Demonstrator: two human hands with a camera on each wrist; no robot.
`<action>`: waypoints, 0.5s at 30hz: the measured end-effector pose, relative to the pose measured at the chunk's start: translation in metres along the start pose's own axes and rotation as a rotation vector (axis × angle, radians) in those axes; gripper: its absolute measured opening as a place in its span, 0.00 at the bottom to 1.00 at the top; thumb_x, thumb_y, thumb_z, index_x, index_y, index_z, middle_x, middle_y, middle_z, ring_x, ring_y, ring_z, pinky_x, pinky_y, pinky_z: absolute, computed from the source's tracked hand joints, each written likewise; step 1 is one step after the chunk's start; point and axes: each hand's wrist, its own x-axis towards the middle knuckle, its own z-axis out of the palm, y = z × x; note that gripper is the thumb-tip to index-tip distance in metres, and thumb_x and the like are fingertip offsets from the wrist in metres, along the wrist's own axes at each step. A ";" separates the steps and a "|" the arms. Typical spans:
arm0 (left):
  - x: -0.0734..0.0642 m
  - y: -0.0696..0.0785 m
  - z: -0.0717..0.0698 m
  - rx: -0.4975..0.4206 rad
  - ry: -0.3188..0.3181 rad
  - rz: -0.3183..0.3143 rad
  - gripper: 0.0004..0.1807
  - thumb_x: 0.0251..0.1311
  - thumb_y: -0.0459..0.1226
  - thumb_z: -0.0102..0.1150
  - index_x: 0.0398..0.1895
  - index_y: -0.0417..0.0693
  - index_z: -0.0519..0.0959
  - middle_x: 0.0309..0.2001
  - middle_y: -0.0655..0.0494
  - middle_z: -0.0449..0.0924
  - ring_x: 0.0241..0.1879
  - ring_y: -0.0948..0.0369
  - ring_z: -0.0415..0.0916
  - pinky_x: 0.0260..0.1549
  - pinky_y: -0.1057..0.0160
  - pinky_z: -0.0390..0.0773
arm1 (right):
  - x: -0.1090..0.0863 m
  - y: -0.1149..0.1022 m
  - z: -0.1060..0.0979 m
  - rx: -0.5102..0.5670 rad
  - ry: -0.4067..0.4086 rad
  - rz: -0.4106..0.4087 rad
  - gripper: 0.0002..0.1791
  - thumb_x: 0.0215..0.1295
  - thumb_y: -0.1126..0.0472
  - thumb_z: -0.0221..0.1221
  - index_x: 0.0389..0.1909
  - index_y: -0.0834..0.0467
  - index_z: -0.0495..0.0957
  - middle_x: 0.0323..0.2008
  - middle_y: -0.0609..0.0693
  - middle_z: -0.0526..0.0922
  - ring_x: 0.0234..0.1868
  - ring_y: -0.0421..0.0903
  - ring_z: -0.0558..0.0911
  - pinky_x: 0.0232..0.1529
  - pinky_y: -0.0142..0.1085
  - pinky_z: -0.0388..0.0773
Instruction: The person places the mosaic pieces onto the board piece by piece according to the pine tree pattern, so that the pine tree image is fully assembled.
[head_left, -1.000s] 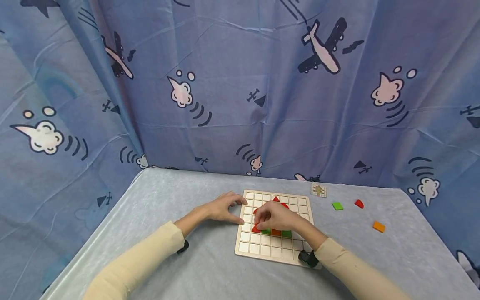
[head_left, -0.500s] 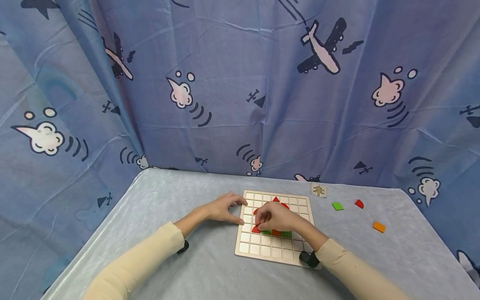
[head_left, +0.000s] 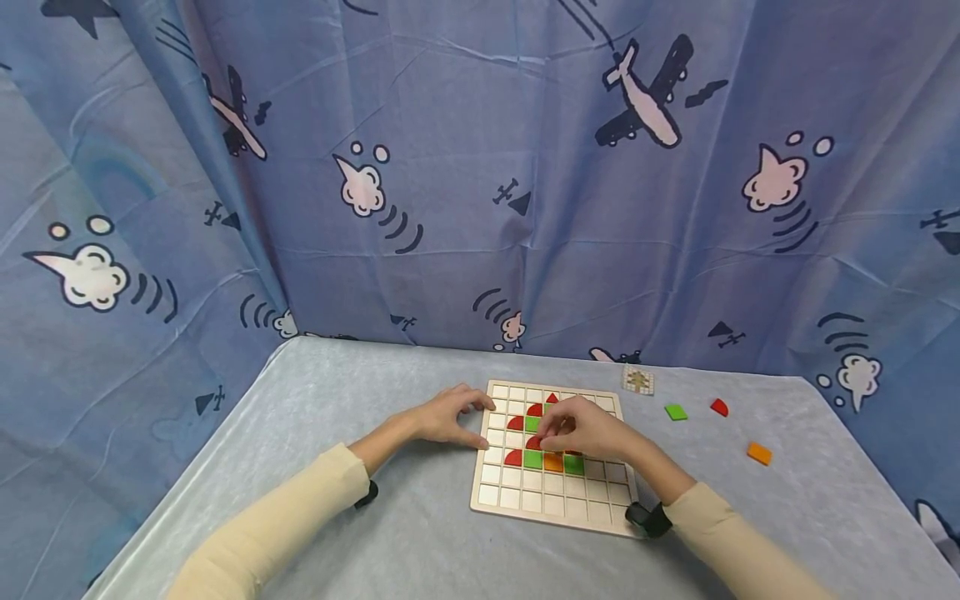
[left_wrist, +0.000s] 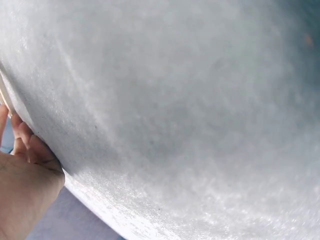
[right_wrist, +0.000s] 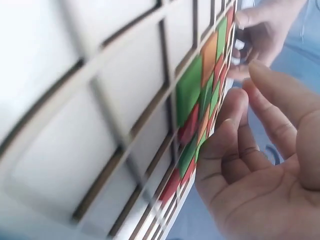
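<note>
A square wooden grid board lies on the cloth, carrying a pattern of red, green and orange tiles. At the board's left edge rests my left hand, thumb and fingers spread apart along it. My right hand is over the middle of the pattern and covers part of it. In the right wrist view its fingers are loosely bent, with no tile visible between them. A red quarter-round tile begins the lowest coloured row, followed by a green tile, an orange tile and another green tile.
Right of the board lie a loose green tile, a red quarter-round tile and an orange tile. A small pattern card sits behind the board's far right corner. A blue printed curtain hangs beyond the table.
My right hand has left the red quarter-round tile in the lowest row and shifted rightward, uncovering tiles on the pattern's left side. My left hand has stayed at the board's edge.
</note>
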 end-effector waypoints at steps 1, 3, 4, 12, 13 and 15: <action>0.000 0.000 0.000 0.000 -0.001 -0.002 0.33 0.52 0.52 0.73 0.61 0.57 0.73 0.58 0.53 0.72 0.57 0.56 0.72 0.61 0.54 0.72 | -0.003 0.003 -0.003 -0.004 0.009 0.010 0.05 0.63 0.62 0.66 0.37 0.59 0.84 0.31 0.51 0.83 0.30 0.40 0.78 0.33 0.29 0.78; -0.001 0.000 -0.001 -0.001 -0.003 -0.006 0.33 0.52 0.52 0.73 0.61 0.58 0.73 0.58 0.53 0.72 0.57 0.56 0.72 0.61 0.54 0.72 | -0.010 0.008 -0.009 -0.018 0.027 0.023 0.05 0.64 0.61 0.65 0.37 0.59 0.84 0.32 0.51 0.83 0.30 0.40 0.78 0.34 0.29 0.78; -0.001 0.000 -0.001 0.000 -0.003 -0.007 0.33 0.52 0.52 0.73 0.61 0.58 0.73 0.58 0.53 0.72 0.57 0.56 0.72 0.61 0.54 0.72 | -0.014 0.011 -0.012 -0.024 0.036 0.034 0.06 0.64 0.61 0.65 0.38 0.58 0.84 0.32 0.51 0.84 0.30 0.40 0.78 0.34 0.29 0.78; 0.000 0.000 -0.001 0.007 0.003 -0.001 0.33 0.52 0.52 0.72 0.61 0.58 0.73 0.58 0.53 0.73 0.57 0.56 0.72 0.61 0.54 0.72 | -0.050 0.027 -0.038 -0.046 0.109 0.129 0.10 0.67 0.57 0.63 0.42 0.59 0.83 0.36 0.53 0.84 0.32 0.44 0.80 0.32 0.31 0.77; 0.000 0.000 -0.001 0.004 0.004 0.001 0.33 0.52 0.52 0.73 0.61 0.57 0.73 0.58 0.53 0.73 0.57 0.56 0.72 0.61 0.54 0.72 | -0.054 0.029 -0.040 -0.041 0.117 0.133 0.10 0.67 0.57 0.63 0.42 0.59 0.83 0.36 0.53 0.84 0.31 0.44 0.80 0.31 0.31 0.77; -0.001 0.000 -0.001 0.001 0.004 0.000 0.33 0.52 0.52 0.73 0.61 0.58 0.73 0.58 0.53 0.73 0.57 0.56 0.72 0.61 0.54 0.71 | -0.064 0.033 -0.046 -0.036 0.133 0.145 0.10 0.67 0.57 0.62 0.42 0.60 0.82 0.36 0.54 0.83 0.31 0.43 0.79 0.30 0.31 0.77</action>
